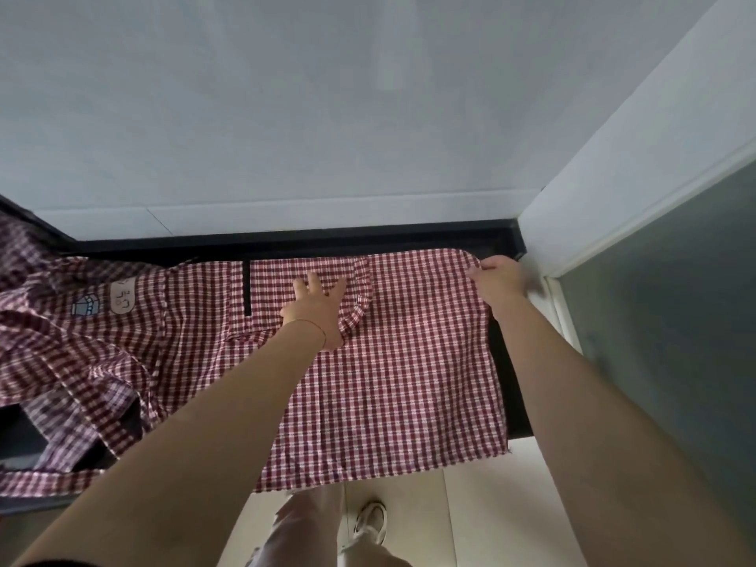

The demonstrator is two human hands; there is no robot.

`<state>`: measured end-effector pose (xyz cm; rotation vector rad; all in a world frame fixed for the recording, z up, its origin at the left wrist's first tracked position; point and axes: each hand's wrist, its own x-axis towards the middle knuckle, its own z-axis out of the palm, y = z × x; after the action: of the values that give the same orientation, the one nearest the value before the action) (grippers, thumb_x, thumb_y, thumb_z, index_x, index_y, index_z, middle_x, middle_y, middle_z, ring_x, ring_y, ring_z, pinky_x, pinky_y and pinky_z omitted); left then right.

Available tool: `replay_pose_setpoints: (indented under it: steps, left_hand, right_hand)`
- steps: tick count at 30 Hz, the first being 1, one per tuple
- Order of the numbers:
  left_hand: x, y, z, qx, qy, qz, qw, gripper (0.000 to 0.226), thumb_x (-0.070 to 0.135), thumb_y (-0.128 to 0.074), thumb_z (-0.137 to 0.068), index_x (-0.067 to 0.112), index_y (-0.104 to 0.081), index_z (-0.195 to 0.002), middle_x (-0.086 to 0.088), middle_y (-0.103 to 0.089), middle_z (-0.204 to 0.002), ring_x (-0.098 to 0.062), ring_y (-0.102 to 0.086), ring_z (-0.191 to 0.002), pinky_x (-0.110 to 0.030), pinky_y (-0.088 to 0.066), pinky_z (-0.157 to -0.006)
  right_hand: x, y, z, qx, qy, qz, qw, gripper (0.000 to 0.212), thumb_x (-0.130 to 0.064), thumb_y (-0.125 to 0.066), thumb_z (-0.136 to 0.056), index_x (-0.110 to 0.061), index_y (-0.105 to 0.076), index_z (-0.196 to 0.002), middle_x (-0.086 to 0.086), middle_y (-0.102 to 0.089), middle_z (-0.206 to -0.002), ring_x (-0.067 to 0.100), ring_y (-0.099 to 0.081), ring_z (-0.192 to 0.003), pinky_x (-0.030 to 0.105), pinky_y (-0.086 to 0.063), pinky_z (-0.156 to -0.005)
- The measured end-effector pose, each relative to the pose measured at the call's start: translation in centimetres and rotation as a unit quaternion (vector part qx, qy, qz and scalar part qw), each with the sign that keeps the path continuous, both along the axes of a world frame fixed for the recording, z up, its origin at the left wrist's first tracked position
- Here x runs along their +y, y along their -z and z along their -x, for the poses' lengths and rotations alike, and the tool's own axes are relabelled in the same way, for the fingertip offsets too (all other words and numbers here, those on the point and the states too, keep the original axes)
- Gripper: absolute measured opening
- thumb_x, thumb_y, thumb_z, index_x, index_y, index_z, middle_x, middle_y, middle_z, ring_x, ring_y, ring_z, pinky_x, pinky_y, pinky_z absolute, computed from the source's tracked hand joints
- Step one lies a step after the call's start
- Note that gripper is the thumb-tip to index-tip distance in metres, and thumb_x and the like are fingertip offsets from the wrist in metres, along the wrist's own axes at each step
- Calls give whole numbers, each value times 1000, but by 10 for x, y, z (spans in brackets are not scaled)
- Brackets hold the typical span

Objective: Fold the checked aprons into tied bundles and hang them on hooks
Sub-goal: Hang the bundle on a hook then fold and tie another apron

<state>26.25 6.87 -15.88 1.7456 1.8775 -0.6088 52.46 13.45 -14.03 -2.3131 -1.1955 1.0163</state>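
Forearms reach out: left hand (pixel 317 308) presses flat, right hand (pixel 497 280) pinches the apron (pixel 409 370) corner; folding barely begun, tying and hanging remain.

Part of the counter (pixel 511 362) is hidden under the apron (pixel 401 362). A second apron (pixel 82 341) is cut off by the left edge. The fingertips of the right hand (pixel 499 280) are concealed behind the cloth's corner. The patch (pixel 122 298) lettering cannot be read.
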Motion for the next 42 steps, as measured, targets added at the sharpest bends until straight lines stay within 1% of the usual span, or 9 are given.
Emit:
replay_pose_setpoints:
  steps: [6, 13, 17, 23, 27, 31, 35, 39, 42]
  left_hand:
    - [-5, 5, 9, -48, -41, -43, 997, 90, 18, -59, -94, 29, 3, -158, -13, 15, -165, -41, 11, -150, -63, -15, -119]
    - [-54, -4, -28, -9, -37, -176, 984, 55, 35, -55, -92, 25, -35, -143, -12, -32, -149, -31, -38, -131, -48, -43, -101]
    - [-69, -1, -37, -8, -43, -108, 993, 87, 63, -60, -86, 24, -20, -152, -16, -21, -156, -36, -28, -140, -52, -39, -106]
    - [-74, 1, -30, -34, -31, -57, 997, 120, 61, -78, -73, 25, -2, -158, -17, 0, -164, -40, -6, -151, -59, -27, -115]
    - [-76, -3, -33, -32, -28, -44, 998, 124, 58, -79, -73, 27, 5, -158, -17, 3, -164, -40, -2, -151, -60, -26, -116]
    - [-76, -8, -34, -17, -10, -30, 999, 127, 62, -78, -71, 32, 11, -157, -16, -3, -163, -41, -11, -149, -57, -37, -110]
    - [-69, -9, -30, -35, -39, -116, 992, 97, 72, -57, -83, 32, -7, -156, -13, -25, -157, -37, -28, -142, -59, -39, -107]
    - [-58, -2, -24, 18, 6, -157, 987, 104, 84, -49, -76, 36, -4, -156, -9, -5, -166, -42, -6, -150, -67, -21, -113]
    - [-48, 10, -15, 14, 9, -112, 994, 113, 87, -52, -70, 39, 3, -157, -9, 7, -166, -43, 2, -151, -67, -15, -116]
  right_hand:
    - [-28, -15, -17, 98, -15, 105, 990, 35, -52, -59, -95, -18, -60, -88, 2, -67, -90, 19, -65, -82, 31, -53, -66]
    - [-67, 0, -31, -35, -130, 136, 981, 31, -32, -71, -88, -2, -67, -94, 10, -70, -95, 24, -67, -80, 27, -45, -59]
    - [-84, -2, -23, 79, -62, 175, 979, 35, -24, -77, -85, -4, -63, -111, 8, -67, -106, 25, -65, -90, 37, -49, -79]
    - [-103, -15, -33, 184, -56, 166, 967, 37, -17, -78, -85, -13, -62, -118, 6, -67, -119, 24, -64, -102, 39, -45, -88]
    - [-118, -17, -49, 21, -149, 242, 958, 33, -18, -70, -91, -8, -57, -120, 9, -66, -118, 26, -65, -98, 34, -50, -76]
    - [-126, -13, -39, -281, -125, 74, 949, 37, -10, -53, -98, -5, -45, -135, 14, -53, -139, 29, -60, -114, 39, -52, -87]
    - [-129, 3, 15, -251, -214, -123, 936, 44, -26, -51, -101, -14, -39, -142, 9, -47, -144, 24, -50, -128, 34, -47, -102]
    - [-135, 39, 73, -228, -406, -154, 872, 61, -40, -33, -106, -18, -14, -160, 2, -6, -168, 21, 0, -154, 43, -7, -125]
    - [-131, 66, 86, -223, -483, -141, 835, 63, -47, -26, -106, -21, -10, -160, 2, -2, -168, 21, 3, -154, 47, -6, -126]
